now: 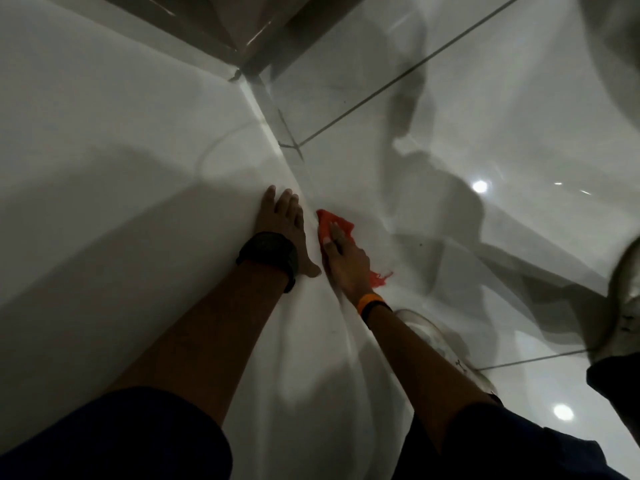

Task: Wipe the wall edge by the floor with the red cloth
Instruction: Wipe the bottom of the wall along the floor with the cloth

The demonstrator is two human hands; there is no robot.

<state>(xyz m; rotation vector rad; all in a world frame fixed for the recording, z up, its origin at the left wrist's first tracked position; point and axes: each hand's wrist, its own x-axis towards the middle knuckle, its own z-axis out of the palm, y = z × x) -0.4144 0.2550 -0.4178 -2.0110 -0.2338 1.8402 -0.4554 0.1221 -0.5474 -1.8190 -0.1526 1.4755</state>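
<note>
The red cloth lies pressed against the wall edge, the seam where the white wall meets the glossy floor. My right hand, with an orange band on its wrist, lies flat on top of the cloth, and a frayed red corner sticks out by the wrist. My left hand, with a black watch on its wrist, rests flat on the white wall just left of the cloth, fingers spread and holding nothing.
The white wall fills the left. Glossy white floor tiles with dark grout lines lie to the right. A dark door frame stands at the far end of the seam. My white shoes are at the right.
</note>
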